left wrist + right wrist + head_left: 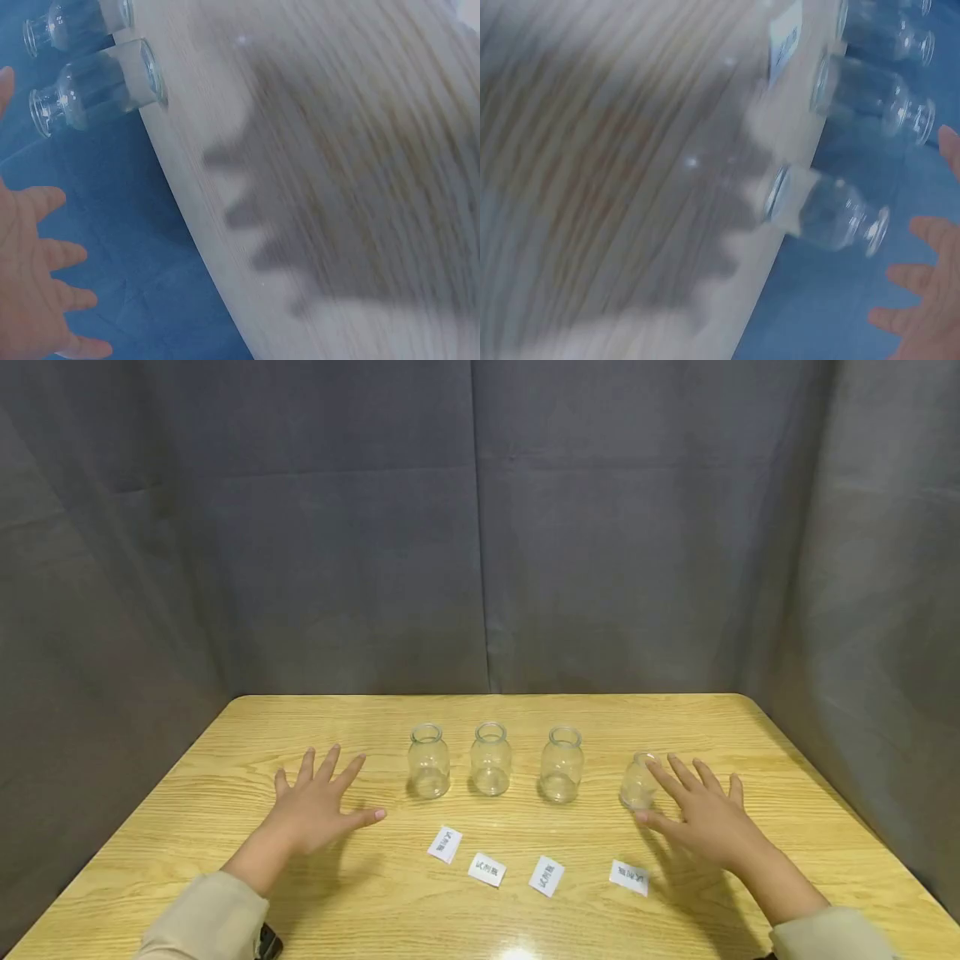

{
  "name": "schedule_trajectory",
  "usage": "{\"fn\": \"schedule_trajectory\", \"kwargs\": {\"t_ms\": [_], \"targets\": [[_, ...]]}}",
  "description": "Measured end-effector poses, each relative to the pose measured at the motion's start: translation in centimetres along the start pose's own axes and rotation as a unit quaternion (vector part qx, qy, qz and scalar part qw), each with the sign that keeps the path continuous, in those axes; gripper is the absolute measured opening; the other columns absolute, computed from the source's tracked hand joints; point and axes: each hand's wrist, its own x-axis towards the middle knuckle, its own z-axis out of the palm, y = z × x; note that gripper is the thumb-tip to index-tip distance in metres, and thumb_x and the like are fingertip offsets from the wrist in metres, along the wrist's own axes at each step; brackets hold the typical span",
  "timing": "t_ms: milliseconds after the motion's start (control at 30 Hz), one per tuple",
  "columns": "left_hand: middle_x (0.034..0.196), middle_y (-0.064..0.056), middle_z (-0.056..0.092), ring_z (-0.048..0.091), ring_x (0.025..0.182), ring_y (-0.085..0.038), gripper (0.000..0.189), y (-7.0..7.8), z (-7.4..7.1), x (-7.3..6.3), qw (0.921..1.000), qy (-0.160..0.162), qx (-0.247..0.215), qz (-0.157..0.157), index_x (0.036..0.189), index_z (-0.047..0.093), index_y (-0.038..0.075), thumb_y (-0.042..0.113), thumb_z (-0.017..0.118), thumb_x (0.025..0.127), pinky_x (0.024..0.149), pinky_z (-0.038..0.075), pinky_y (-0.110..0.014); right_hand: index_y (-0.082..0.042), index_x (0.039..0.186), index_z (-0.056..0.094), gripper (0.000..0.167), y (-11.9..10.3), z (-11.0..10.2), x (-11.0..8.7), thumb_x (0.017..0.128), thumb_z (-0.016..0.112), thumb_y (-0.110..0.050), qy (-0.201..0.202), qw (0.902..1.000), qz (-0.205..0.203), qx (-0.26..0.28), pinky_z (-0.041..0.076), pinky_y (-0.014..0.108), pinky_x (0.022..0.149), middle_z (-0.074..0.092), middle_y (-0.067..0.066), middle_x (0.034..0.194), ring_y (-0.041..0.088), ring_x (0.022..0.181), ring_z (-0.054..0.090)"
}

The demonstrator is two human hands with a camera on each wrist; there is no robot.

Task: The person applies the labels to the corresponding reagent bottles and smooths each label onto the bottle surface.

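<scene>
My left hand (311, 810) hovers over the left of the table, fingers spread, holding nothing; its shadow falls below it. On the right, my right hand (705, 818) is likewise spread, partly in front of a clear glass jar (637, 785). In the right wrist view a gap shows between that hand and the nearest jar (825, 210). Three more glass jars stand upright in a row: a left one (429, 764), a middle one (491, 762) and a right one (561, 767). Two jars also appear in the left wrist view, the nearer jar (97, 86) beside the thumb.
Several white paper labels with handwritten characters lie before the jars: one label (445, 844), a second label (487, 869), a third label (547, 876) and a rightmost label (628, 877). Grey curtains (480, 527) enclose the wooden table (360, 927) behind and at both sides.
</scene>
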Motion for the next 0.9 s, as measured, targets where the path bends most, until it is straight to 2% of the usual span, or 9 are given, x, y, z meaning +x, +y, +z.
{"fn": "schedule_trajectory", "kwargs": {"t_ms": [133, 367, 633, 767, 900], "targets": [[0.138, -0.023, 0.014, 0.004, 0.122, -0.048, 0.087, 0.3, 0.2, -0.1, 1.0000, -0.005, -0.003, 0.000, 0.135, 0.029, 0.013, 0.072, 0.038, 0.071, 0.083, 0.001, -0.070, -0.014, 0.137, 0.024, 0.073, -1.4, 0.3, 0.2, 0.080, 0.045, -0.055, 0.001, 0.9999, -0.015, 0.007, -0.007, 0.069, 0.084, 0.019, 0.022, 0.137, 0.050, 0.119, 0.011], [0.139, -0.022, 0.014, 0.009, 0.122, -0.047, 0.086, 0.8, 0.6, 0.0, 0.9990, -0.023, -0.040, -0.001, 0.136, 0.025, 0.011, 0.070, 0.037, 0.073, 0.084, 0.007, -0.070, -0.013, 0.134, 0.031, 0.070, -4.1, 1.1, 0.8, 0.080, 0.046, -0.055, 0.008, 0.9990, -0.044, 0.009, 0.000, 0.067, 0.087, 0.025, 0.020, 0.136, 0.044, 0.122, 0.012], [0.137, -0.025, 0.016, 0.015, 0.118, -0.050, 0.089, 1.1, 1.2, -0.1, 0.9952, -0.044, -0.087, -0.009, 0.137, 0.020, 0.008, 0.069, 0.035, 0.075, 0.082, 0.013, -0.071, -0.015, 0.133, 0.033, 0.069, -6.5, 2.9, 1.7, 0.079, 0.045, -0.057, 0.001, 0.9975, -0.067, 0.024, 0.007, 0.065, 0.089, 0.032, 0.016, 0.134, 0.042, 0.120, 0.022], [0.135, -0.027, 0.018, 0.015, 0.118, -0.051, 0.086, 1.2, 1.4, -0.1, 0.9896, -0.054, -0.133, -0.009, 0.137, 0.017, 0.006, 0.064, 0.039, 0.077, 0.084, 0.014, -0.069, -0.017, 0.135, 0.030, 0.069, -7.6, 3.4, 2.3, 0.080, 0.044, -0.056, -0.014, 0.9956, -0.081, 0.044, 0.009, 0.065, 0.090, 0.032, 0.015, 0.134, 0.041, 0.119, 0.025], [0.135, -0.028, 0.016, 0.014, 0.120, -0.048, 0.084, 1.4, 1.5, 0.1, 0.9763, -0.073, -0.203, -0.021, 0.137, 0.015, 0.005, 0.058, 0.044, 0.079, 0.086, 0.017, -0.066, -0.015, 0.134, 0.030, 0.069, -8.3, 3.7, 3.0, 0.081, 0.044, -0.055, -0.025, 0.9929, -0.092, 0.071, 0.014, 0.062, 0.091, 0.033, 0.016, 0.133, 0.041, 0.118, 0.028]]}}
